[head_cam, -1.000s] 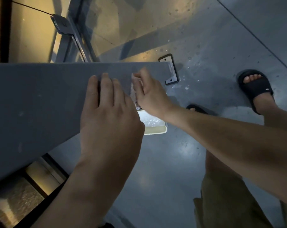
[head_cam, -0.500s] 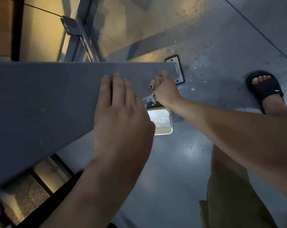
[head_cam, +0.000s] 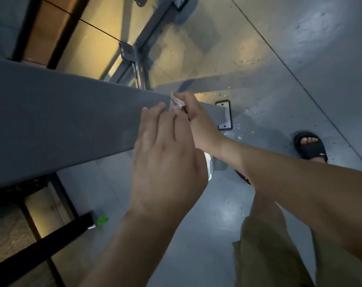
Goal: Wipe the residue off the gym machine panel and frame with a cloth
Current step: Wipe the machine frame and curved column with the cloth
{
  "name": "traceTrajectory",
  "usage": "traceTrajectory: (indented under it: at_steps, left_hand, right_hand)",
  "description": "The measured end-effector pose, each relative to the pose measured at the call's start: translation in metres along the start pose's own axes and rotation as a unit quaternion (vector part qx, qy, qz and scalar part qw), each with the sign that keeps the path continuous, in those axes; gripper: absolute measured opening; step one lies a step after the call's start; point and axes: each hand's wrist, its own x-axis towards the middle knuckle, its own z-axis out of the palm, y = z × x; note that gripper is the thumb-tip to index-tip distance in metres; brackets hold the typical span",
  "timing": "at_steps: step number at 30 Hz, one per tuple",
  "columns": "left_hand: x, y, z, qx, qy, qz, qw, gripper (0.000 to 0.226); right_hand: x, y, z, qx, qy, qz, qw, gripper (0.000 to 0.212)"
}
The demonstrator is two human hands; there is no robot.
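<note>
1. Cloth [head_cam: 176, 101], bunched, is pinched by my right hand [head_cam: 196, 119] against the upper edge of the grey panel [head_cam: 62, 121].
2. My left hand [head_cam: 165, 154] lies flat, fingers straight, on the panel beside it.

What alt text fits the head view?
A person's right hand pinches a small cloth against the upper edge of a grey machine panel, while the left hand rests straight-fingered on the panel beside it. Below are a speckled grey floor and a foot in a black sandal.
</note>
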Motion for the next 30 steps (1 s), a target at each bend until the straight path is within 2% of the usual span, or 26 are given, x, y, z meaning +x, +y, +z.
traceTrajectory:
  at_steps: [2, 4, 6, 8, 10, 14, 18, 20, 23, 25, 27, 30]
  left_hand:
    - [-0.013, -0.002, -0.02, 0.0, 0.046, -0.012, 0.999, 0.046]
    - [-0.023, -0.005, -0.034, 0.029, 0.065, -0.035, 0.997, 0.042]
    - [-0.029, -0.009, -0.041, 0.074, 0.052, -0.066, 0.994, 0.042]
    - [-0.03, -0.011, -0.042, 0.115, 0.032, -0.086, 0.989, 0.045]
    - [-0.033, -0.011, -0.045, 0.149, 0.016, -0.096, 0.984, 0.05]
    - [-0.04, -0.008, -0.061, 0.192, 0.017, -0.118, 0.974, 0.06]
    - [-0.046, -0.012, -0.076, 0.204, 0.013, -0.118, 0.972, 0.067]
    - [-0.048, -0.014, -0.079, 0.212, 0.003, -0.11, 0.971, 0.069]
    - [-0.047, -0.014, -0.083, 0.223, -0.002, -0.102, 0.969, 0.067]
    - [-0.047, -0.014, -0.085, 0.222, -0.006, -0.097, 0.97, 0.07]
    - [-0.048, -0.015, -0.086, 0.219, -0.003, -0.087, 0.972, 0.068]
    - [-0.051, -0.018, -0.086, 0.212, -0.006, -0.077, 0.974, 0.068]
  right_hand:
    - [-0.006, -0.015, 0.005, -0.014, -0.015, -0.043, 0.999, 0.03]
    - [0.0, -0.007, 0.003, -0.06, -0.005, -0.043, 0.997, 0.029]
    - [0.017, 0.013, -0.003, -0.088, 0.025, 0.043, 0.995, 0.022]
    - [0.032, 0.027, -0.009, -0.109, 0.017, 0.151, 0.982, 0.025]
    - [0.032, 0.026, -0.008, -0.114, 0.012, 0.179, 0.977, 0.031]
    - [-0.002, -0.029, 0.013, -0.059, 0.032, 0.032, 0.997, 0.024]
    - [-0.036, -0.066, 0.026, -0.065, -0.01, -0.149, 0.987, 0.028]
    - [-0.033, -0.056, 0.023, -0.096, -0.015, -0.15, 0.984, 0.029]
    - [-0.018, -0.036, 0.011, -0.108, -0.01, 0.004, 0.994, 0.024]
    - [-0.013, -0.037, 0.007, -0.114, -0.003, 0.05, 0.992, 0.02]
    - [-0.018, -0.057, 0.015, -0.111, 0.001, 0.013, 0.994, 0.02]
    - [-0.039, -0.097, 0.029, -0.085, -0.017, -0.149, 0.985, 0.021]
